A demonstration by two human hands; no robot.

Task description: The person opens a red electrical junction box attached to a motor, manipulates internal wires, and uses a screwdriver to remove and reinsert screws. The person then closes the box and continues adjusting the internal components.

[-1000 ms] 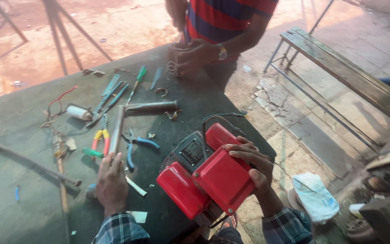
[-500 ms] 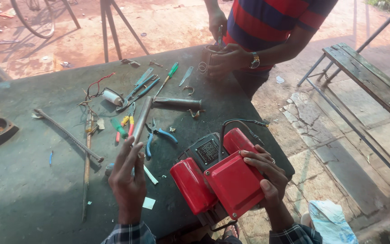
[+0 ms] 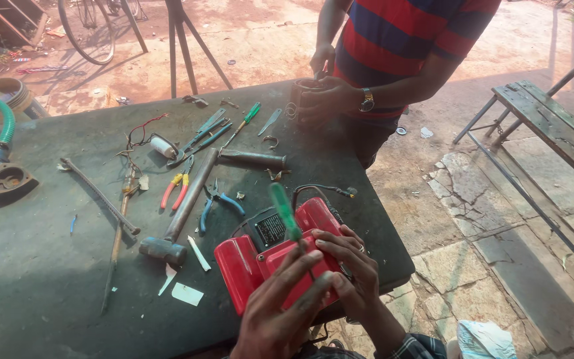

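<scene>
Hazards, nearest first: red motor housing [image 3: 270,262] set at near edge of bench [image 3: 41,286], part overhanging; likely to tip off if pressed hard from above. Green-handled screwdriver [image 3: 285,213] held upright over housing; tip hidden behind fingers, seating not discernible; slip onto steadying fingers possible if tip rides out of its screw.
Left hand [image 3: 277,316]: fingers extended and loosely curled about screwdriver shaft, not clenched.
Right hand [image 3: 350,266]: fingers curled over housing's right side, pressing it down.
Mid bench: hammer [image 3: 177,216], blue-handled pliers [image 3: 217,203], orange-handled pliers [image 3: 175,189], loose paper scraps; snag risk for black cable [image 3: 320,188] from housing.
Far edge: second person's hands [image 3: 323,96] on dark cylindrical part, well apart.
</scene>
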